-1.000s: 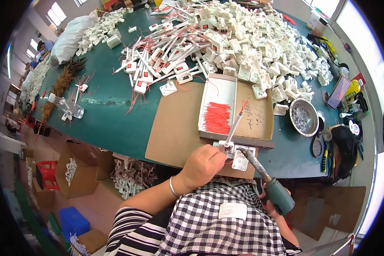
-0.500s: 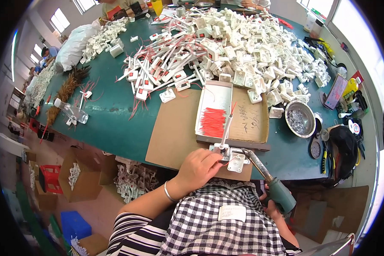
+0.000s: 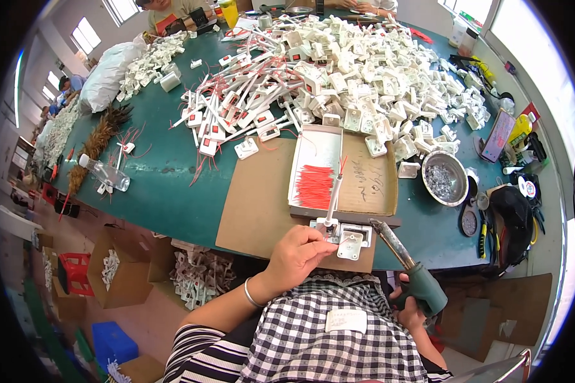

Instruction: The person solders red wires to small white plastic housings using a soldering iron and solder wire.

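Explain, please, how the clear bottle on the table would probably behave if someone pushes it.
The bottle would probably roll, since its rounded body lies on its side, but its cap seems to meet the brown duster, which might slow it. It is likely light, as its clear walls show no obvious liquid.

The soldering iron (image 3: 418, 276) in the right hand (image 3: 410, 313) is now off the open white box (image 3: 350, 246). A second ago its tip was at the back edge of the box; now it is just past the right side. The left hand (image 3: 297, 256) sits lower, so more of the white block (image 3: 328, 225) shows. The white tube (image 3: 334, 199) looks straighter, but the view shifts too, so maybe not. More of the person (image 3: 176, 18) across the table shows.
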Demonstrator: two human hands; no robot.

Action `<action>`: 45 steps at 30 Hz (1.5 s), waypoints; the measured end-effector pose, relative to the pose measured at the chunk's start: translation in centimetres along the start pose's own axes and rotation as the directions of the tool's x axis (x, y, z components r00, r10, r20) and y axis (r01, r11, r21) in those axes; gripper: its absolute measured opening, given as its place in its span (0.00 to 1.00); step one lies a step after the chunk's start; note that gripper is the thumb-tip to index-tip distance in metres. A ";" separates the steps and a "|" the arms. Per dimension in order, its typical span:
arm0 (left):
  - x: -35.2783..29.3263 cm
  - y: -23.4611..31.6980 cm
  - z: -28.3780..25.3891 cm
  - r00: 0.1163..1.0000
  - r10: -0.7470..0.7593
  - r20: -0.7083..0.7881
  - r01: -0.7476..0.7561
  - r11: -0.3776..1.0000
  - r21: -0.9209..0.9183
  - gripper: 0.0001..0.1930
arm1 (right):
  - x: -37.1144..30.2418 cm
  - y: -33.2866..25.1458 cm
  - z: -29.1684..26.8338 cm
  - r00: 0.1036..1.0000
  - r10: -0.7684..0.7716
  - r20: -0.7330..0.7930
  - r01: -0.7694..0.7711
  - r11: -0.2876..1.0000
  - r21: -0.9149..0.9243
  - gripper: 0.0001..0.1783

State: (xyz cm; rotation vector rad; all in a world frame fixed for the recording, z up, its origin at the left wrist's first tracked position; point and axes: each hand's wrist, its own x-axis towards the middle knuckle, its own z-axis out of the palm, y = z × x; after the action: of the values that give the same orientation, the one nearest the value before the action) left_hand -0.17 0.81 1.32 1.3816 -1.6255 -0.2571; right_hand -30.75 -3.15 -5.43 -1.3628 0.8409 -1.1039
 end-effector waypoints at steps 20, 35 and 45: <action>0.7 1.0 3.0 0.995 -0.056 -0.083 0.076 0.962 0.261 0.09 | -0.2 -3.6 -1.4 0.999 0.017 0.048 -0.012 0.993 -0.118 0.26; 1.3 1.3 4.4 0.995 -0.044 -0.087 0.077 0.901 0.428 0.08 | 0.2 -9.0 -0.1 0.967 0.098 0.235 0.024 0.884 -0.468 0.15; 1.2 0.7 4.8 0.992 -0.016 -0.122 0.066 0.903 0.424 0.09 | 0.9 -9.1 1.3 0.978 -0.018 0.207 0.160 0.704 -0.693 0.20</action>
State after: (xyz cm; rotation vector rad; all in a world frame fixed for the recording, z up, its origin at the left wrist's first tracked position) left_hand -4.18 -1.86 -0.12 1.7269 -1.6150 0.1688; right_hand -30.29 -2.54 3.81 -2.1366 1.1300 -0.7091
